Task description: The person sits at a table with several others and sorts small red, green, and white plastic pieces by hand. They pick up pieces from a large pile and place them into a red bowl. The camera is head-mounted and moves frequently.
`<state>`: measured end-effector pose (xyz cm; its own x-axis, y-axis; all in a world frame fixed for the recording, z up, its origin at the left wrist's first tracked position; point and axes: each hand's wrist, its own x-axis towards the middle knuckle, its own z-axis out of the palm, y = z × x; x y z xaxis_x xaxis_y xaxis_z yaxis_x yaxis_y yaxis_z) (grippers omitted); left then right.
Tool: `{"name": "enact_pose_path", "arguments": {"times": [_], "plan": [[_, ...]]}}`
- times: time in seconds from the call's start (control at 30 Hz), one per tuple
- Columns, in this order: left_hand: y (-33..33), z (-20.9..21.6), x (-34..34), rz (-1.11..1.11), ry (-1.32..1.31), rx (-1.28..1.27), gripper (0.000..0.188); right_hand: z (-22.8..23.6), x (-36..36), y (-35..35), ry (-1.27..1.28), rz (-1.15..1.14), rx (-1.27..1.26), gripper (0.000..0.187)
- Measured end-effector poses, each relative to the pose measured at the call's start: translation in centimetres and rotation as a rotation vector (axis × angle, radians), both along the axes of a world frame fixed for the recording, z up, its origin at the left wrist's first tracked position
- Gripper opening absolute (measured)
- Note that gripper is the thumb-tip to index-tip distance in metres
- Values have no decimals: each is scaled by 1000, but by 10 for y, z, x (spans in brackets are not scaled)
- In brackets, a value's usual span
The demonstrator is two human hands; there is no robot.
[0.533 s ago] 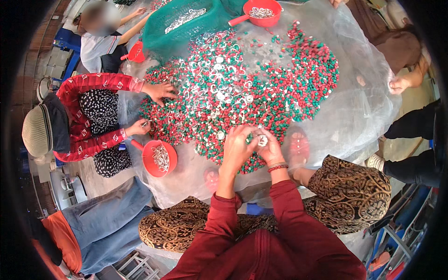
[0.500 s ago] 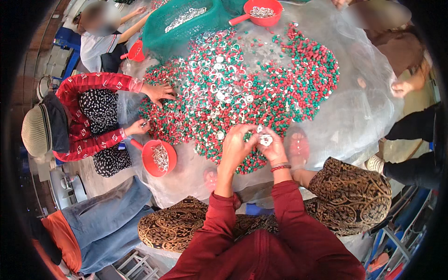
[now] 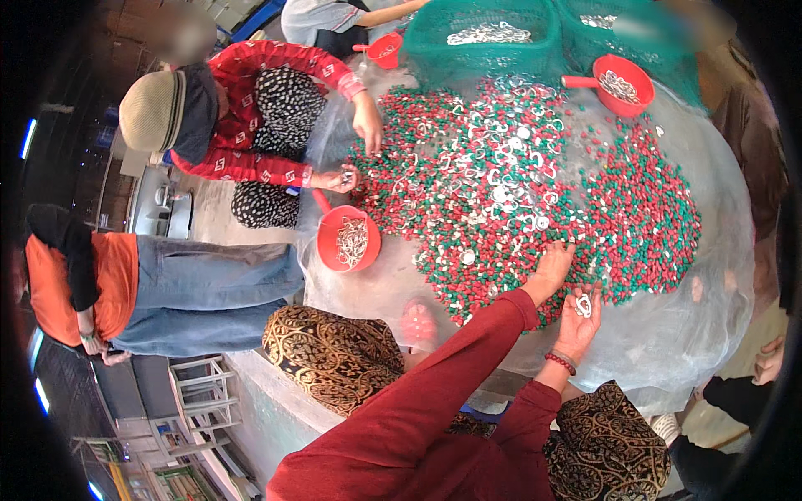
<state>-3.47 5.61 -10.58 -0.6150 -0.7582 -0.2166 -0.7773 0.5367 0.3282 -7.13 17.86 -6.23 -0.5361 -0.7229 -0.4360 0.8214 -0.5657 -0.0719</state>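
Note:
My left hand (image 3: 555, 264) reaches over the near part of a pile of small red, green and white pieces (image 3: 510, 159). Its fingers are stretched forward and a little apart, touching or just above the pieces; nothing shows in them. Close to it on the right, my right hand (image 3: 576, 324) is palm up, with a beaded bracelet at the wrist. White ring-shaped pieces (image 3: 583, 305) lie in its curled fingers; how many cannot be told. More white rings and discs are scattered over the middle of the pile.
A translucent sheet (image 3: 359, 288) lies beneath the pile. Red scoops with white rings stand at the left (image 3: 349, 240) and far right (image 3: 622, 85). Green mesh baskets (image 3: 484, 63) hold more rings. A co-worker in red (image 3: 251, 108) handles pieces at left; another person stands in jeans (image 3: 209, 271).
The view has turned leftward. My hands were together over the pile's near edge; now the left has parted from the right and gone out to the pieces. The right still holds white rings.

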Motion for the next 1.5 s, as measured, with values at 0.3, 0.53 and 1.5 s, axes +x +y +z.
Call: {"name": "enact_pose_path", "arguments": {"times": [0.3,0.53,1.5], "plan": [[-7,51,100,474,509,347,14,-27,11,4,-38,59,-96,42],[-14,120,151,445,938,392,11,12,64,-31,164,408,5,45],[-94,12,127,184,223,-206,26,7,86,-51,-134,412,39,30]]}}
